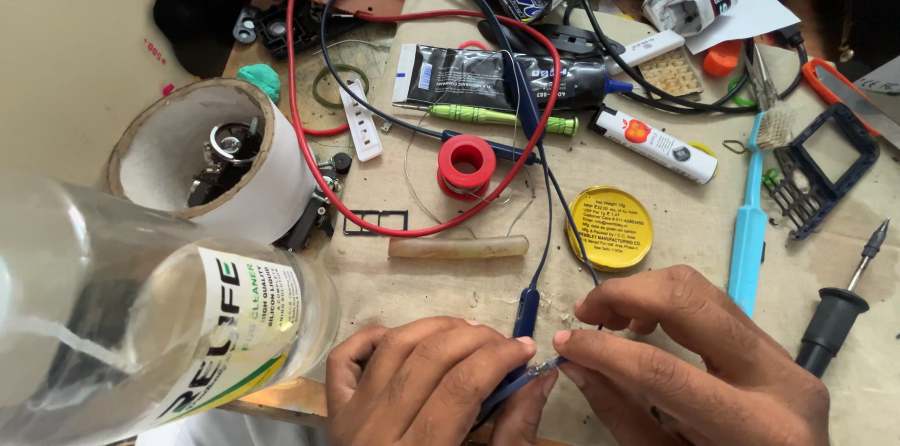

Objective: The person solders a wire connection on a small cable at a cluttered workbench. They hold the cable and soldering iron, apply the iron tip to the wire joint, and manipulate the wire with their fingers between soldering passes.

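Observation:
My left hand (pixel 422 385) and my right hand (pixel 684 362) meet at the bottom middle of the bench. Their fingertips pinch a small dark blue part (pixel 520 378) on the end of a thin blue cable (pixel 544 221). That cable runs up the bench past a round yellow tin (pixel 609 228). A thin dark wire passes under my right index finger. What lies under my palms is hidden.
A clear bottle (pixel 141 315) lies at the lower left beside a cardboard tube (pixel 202 160) of parts. A red cable loop (pixel 422 108), red tape roll (pixel 466 163), black tube (pixel 497 78), green screwdriver (pixel 502 118), blue brush (pixel 750 230) and soldering iron (pixel 839 310) crowd the bench.

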Motion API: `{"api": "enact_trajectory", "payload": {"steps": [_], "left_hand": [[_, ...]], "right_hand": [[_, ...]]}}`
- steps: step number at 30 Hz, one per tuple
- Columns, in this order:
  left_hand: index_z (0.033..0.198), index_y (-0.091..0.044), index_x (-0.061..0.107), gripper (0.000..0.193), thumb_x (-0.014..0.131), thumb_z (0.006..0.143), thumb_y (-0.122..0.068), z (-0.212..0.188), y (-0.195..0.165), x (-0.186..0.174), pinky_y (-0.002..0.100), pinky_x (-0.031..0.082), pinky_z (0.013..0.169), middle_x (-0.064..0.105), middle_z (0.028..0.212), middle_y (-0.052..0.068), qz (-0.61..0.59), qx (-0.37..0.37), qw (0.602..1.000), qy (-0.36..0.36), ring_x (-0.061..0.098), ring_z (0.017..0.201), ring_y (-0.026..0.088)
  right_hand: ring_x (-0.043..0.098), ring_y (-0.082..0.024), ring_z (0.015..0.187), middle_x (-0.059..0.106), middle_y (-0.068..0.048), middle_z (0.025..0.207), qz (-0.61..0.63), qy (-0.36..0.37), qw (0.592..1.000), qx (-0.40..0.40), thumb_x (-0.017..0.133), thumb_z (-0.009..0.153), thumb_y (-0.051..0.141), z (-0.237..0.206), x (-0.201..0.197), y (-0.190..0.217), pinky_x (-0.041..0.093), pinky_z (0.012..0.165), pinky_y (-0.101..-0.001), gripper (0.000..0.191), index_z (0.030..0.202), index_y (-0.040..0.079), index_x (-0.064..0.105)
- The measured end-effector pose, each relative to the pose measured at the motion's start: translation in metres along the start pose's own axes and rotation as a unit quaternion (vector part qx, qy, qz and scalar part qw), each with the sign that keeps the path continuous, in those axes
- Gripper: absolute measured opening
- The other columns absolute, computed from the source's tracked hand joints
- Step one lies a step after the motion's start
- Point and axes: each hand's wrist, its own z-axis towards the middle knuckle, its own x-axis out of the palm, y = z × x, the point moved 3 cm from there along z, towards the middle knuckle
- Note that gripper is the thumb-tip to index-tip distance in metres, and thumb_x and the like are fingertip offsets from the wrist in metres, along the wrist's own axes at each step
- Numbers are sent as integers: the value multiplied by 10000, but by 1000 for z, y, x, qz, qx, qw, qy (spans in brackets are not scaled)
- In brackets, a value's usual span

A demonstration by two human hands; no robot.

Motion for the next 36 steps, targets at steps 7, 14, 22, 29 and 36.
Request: {"api": "enact_trajectory", "payload": {"steps": [7, 14, 22, 29, 36], "left_hand": [[1016, -271, 742, 309, 882, 767, -388, 1, -1, -1, 388, 424, 868, 717, 932, -130, 10, 11, 1000, -14, 714, 920, 90], [1013, -282, 728, 314, 893, 766, -385, 1, -2, 0, 381, 436, 863, 709, 920, -138, 12, 10, 1000, -26, 715, 914, 84], [1020, -285, 717, 311, 883, 775, -378, 2, -6, 0, 408, 415, 858, 690, 931, -131, 15, 20, 999, -41, 698, 923, 95], [1008, -292, 705, 302, 879, 778, -383, 0, -5, 0, 412, 412, 877, 688, 933, -140, 20, 12, 999, -35, 698, 927, 91], [1064, -281, 705, 350, 876, 788, -411, -3, -1, 2, 424, 404, 892, 708, 943, -141, 23, 8, 1000, -18, 699, 936, 89]], "right_hand": [[680, -117, 866, 710, -4, 941, 5, 5, 1000, 0, 881, 714, 105, -1, 0, -1, 535, 713, -260, 284, 975, 166, 788], [675, -118, 870, 697, 0, 937, 6, 18, 1000, 0, 865, 693, 77, -2, 0, -2, 532, 714, -262, 324, 996, 174, 799], [668, -124, 863, 685, -2, 937, 2, 18, 1000, -11, 865, 666, 74, -1, -1, -2, 526, 715, -268, 366, 1014, 168, 798], [663, -115, 854, 688, 11, 938, 0, 17, 1000, -4, 881, 657, 101, -1, 1, -2, 518, 708, -268, 370, 1009, 185, 808], [658, -116, 846, 678, 6, 909, -6, 3, 1000, -8, 868, 690, 61, 0, 2, 0, 521, 709, -264, 320, 987, 161, 801]]}}
